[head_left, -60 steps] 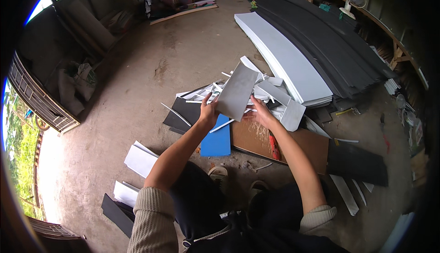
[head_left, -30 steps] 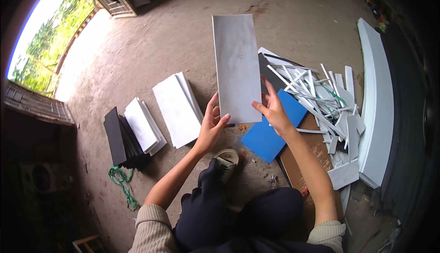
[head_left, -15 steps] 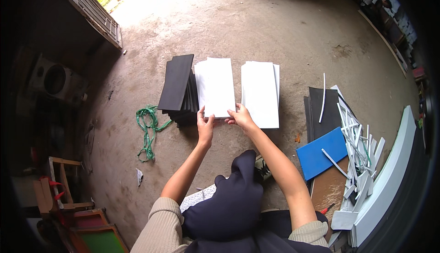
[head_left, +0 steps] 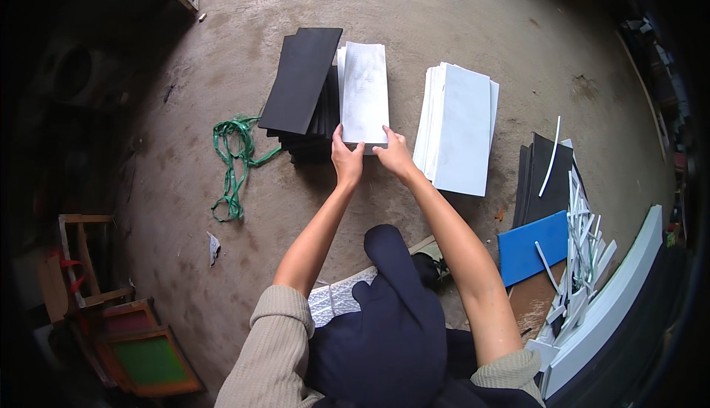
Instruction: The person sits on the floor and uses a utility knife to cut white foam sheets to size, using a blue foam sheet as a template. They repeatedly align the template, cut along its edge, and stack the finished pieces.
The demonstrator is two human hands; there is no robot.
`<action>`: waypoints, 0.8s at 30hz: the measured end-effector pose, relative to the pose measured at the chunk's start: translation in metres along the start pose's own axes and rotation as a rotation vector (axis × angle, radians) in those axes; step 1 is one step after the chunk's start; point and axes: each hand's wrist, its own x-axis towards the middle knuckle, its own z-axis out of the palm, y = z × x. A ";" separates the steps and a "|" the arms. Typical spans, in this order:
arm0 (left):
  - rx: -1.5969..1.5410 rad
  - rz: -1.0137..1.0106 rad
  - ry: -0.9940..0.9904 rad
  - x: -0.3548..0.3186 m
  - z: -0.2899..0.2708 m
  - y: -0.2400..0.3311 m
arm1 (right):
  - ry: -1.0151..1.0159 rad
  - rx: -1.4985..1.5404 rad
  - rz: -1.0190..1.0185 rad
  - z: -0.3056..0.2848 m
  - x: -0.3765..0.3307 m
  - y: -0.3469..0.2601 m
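Note:
A pile of white rectangular sheets (head_left: 365,90) lies beside a taller stack of black sheets (head_left: 302,75). At the pile's near left corner, my left hand (head_left: 347,160) closes with the thumb on the near edge and fingers along the side. My right hand (head_left: 397,155) grips the near right corner in the same way. How many sheets lie between the fingers is hidden. Farther right, apart from both hands, stands another stack of white sheets (head_left: 464,131), slightly fanned at its left side.
Green twine (head_left: 235,160) lies tangled on the concrete floor left of the black stack. To the right are a blue sheet (head_left: 534,247), black sheets (head_left: 543,179), thin white offcuts (head_left: 580,245) and long white boards (head_left: 617,297). Wooden frames (head_left: 148,356) lean at lower left.
The view has shifted. Both hands and the middle white pile have moved away from the right white stack, so the gap there is wider. Both hands still hold the pile's near corners.

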 end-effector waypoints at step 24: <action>-0.095 0.866 -1.343 -0.190 0.167 0.240 | 0.978 0.472 0.141 -0.220 -0.312 0.225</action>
